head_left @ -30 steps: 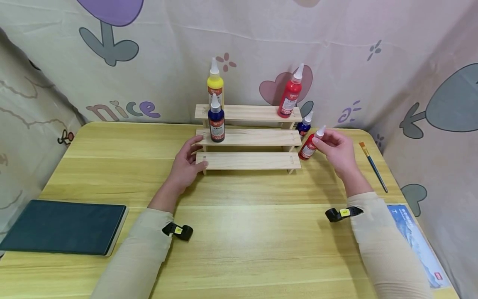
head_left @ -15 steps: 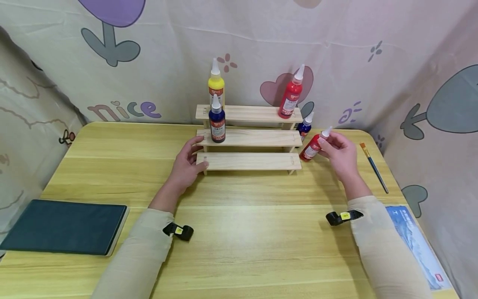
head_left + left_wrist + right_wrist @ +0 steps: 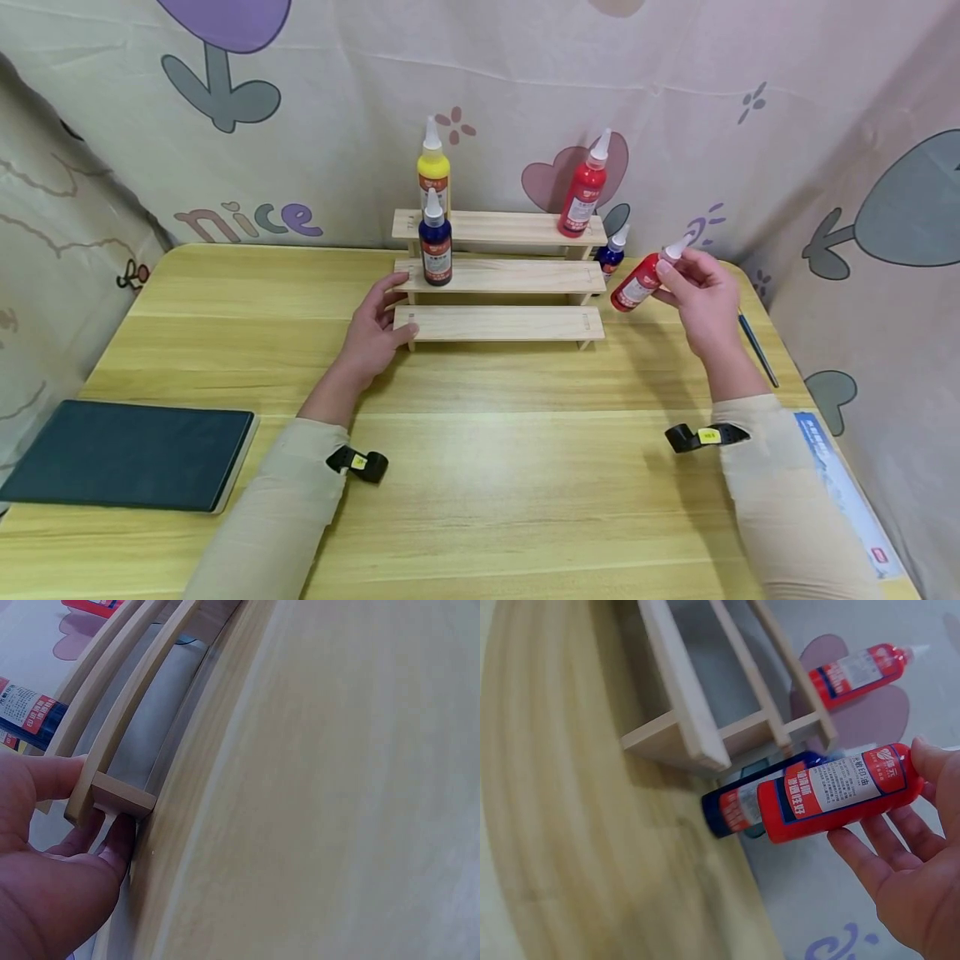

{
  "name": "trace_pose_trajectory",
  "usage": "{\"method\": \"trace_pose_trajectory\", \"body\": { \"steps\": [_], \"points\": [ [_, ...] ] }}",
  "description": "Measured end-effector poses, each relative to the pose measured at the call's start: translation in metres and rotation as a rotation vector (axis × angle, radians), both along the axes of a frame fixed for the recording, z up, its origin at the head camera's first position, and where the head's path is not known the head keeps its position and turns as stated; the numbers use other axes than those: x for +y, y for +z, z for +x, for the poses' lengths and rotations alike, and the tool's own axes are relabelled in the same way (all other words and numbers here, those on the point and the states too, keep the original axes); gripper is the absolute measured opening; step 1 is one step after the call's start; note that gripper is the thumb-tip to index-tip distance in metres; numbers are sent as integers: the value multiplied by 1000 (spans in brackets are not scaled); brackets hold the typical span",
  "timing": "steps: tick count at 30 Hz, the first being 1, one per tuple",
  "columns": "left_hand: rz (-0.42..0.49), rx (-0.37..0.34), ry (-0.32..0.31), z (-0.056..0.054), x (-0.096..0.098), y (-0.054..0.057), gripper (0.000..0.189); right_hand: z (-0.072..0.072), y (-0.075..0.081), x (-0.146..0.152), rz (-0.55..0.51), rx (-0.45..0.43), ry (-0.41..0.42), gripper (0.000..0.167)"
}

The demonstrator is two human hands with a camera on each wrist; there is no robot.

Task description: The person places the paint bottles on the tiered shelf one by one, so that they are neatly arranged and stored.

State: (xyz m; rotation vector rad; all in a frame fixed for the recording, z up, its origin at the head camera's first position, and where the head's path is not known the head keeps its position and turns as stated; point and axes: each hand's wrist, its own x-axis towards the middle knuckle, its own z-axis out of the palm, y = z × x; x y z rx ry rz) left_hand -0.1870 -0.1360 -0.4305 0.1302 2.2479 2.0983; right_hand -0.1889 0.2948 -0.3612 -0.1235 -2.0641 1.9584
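Observation:
A three-tier wooden display stand [image 3: 502,323] stands at the back of the table. My left hand [image 3: 373,332] grips its left end, the thumb on the lowest shelf and the other fingers around the edge, as the left wrist view also shows. Between thumb and fingers, my right hand [image 3: 705,304] holds a red squeeze bottle [image 3: 636,286] near its white nozzle. This bottle is tilted, its base toward the stand's right end. Behind it, a blue bottle [image 3: 612,257] stands partly hidden by the stand. On the shelves are a yellow bottle [image 3: 432,169], another blue bottle [image 3: 437,252] and another red bottle [image 3: 582,198].
A dark green notebook [image 3: 127,454] lies at the left of the table. At the right lie a paintbrush [image 3: 757,348], partly covered by my right hand, and a blue-and-white packet [image 3: 847,492], partly under the sleeve. A printed curtain [image 3: 360,100] hangs behind the table.
My right hand has drawn the red bottle to the right and slightly up, away from the stand, and it leans more. The left hand has stayed at the stand's left end.

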Motion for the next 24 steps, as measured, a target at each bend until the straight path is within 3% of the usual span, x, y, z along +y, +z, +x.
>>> {"method": "trace_pose_trajectory", "body": {
  "steps": [8, 16, 24],
  "points": [
    [-3, -8, -1, 0, 0, 0, 76, -1, 24, -12, 4, 68, 40, 36],
    [-12, -18, -3, 0, 0, 3, 76, -10, 44, -30, 49, 94, 98, 33],
    [-7, -24, -1, 0, 0, 3, 75, -21, 49, -47, 100, 83, 165, 31]
  ]
}}
